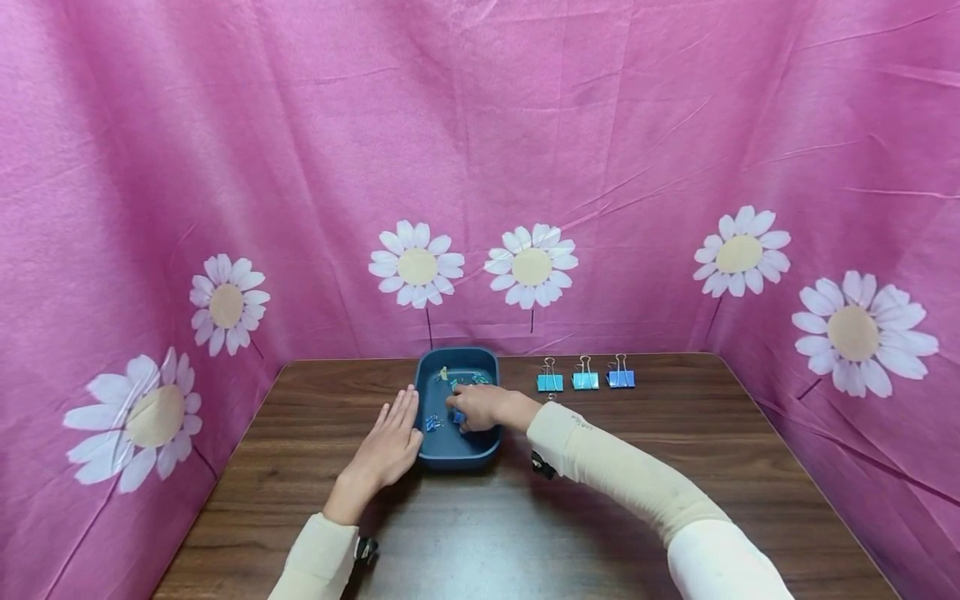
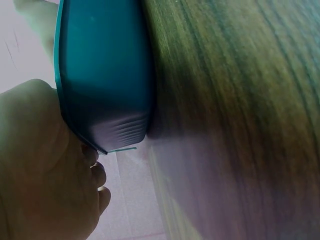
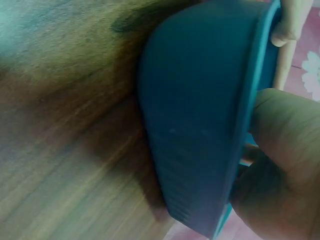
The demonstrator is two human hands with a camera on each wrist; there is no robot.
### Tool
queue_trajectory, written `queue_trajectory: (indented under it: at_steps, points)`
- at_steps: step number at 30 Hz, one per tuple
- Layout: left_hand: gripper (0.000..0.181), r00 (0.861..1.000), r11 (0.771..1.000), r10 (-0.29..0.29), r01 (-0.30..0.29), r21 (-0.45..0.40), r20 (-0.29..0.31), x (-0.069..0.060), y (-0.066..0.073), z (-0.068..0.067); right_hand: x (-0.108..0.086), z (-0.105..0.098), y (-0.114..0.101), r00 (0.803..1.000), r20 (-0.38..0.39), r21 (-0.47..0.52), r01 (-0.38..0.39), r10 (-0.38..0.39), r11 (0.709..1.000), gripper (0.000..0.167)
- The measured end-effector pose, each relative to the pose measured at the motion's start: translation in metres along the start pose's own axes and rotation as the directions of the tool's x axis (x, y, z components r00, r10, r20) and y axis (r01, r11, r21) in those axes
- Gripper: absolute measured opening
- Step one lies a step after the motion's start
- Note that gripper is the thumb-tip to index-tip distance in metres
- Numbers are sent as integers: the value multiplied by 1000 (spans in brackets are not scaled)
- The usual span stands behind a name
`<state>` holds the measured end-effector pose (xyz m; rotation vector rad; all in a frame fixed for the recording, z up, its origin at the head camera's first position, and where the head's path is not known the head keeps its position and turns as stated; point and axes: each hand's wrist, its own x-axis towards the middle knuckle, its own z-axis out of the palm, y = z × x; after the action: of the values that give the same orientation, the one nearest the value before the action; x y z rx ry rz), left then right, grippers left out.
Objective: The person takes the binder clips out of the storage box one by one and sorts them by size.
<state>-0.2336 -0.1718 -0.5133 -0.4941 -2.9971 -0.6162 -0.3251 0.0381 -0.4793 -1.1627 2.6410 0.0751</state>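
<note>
A dark blue tray [image 1: 457,461] stands on the table and holds several small binder clips. My left hand [image 1: 386,446] rests along the tray's left wall, fingers straight; in the left wrist view its palm [image 2: 35,165] lies at the rim. Reaching over the right rim, my right hand [image 1: 483,407] pinches a small blue binder clip [image 1: 458,417] between thumb and forefinger inside the tray. To its left lies another blue binder clip [image 1: 432,423]. A gold-coloured clip [image 1: 443,374] and green clips [image 1: 480,379] lie farther back. The tray wall [image 3: 200,100] hides most right fingertips in the right wrist view.
Right of the tray, a teal binder clip [image 1: 550,382], a light blue binder clip [image 1: 585,381] and a blue binder clip [image 1: 621,379] form a row. A wire handle [image 1: 552,397] shows behind my right sleeve [image 1: 622,467]. A pink flowered cloth [image 1: 480,150] hangs around the wooden table [image 1: 465,525].
</note>
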Motion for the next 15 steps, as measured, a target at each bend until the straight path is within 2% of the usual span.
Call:
queue_trajectory:
  at_steps: [5, 9, 15]
  points:
    - [65, 1000, 1000, 6, -7, -10, -17, 1, -1, 2, 0, 4, 1, 1000, -6, -25, 16, -16, 1000, 30]
    - [65, 1000, 1000, 0, 0, 0, -5, 1, 0, 0, 1, 7, 4, 998, -32, -23, 46, -47, 999, 16]
    - [65, 1000, 1000, -15, 15, 18, 16, 0, 1, -1, 1, 9, 7, 994, -74, 2, 85, -84, 996, 13]
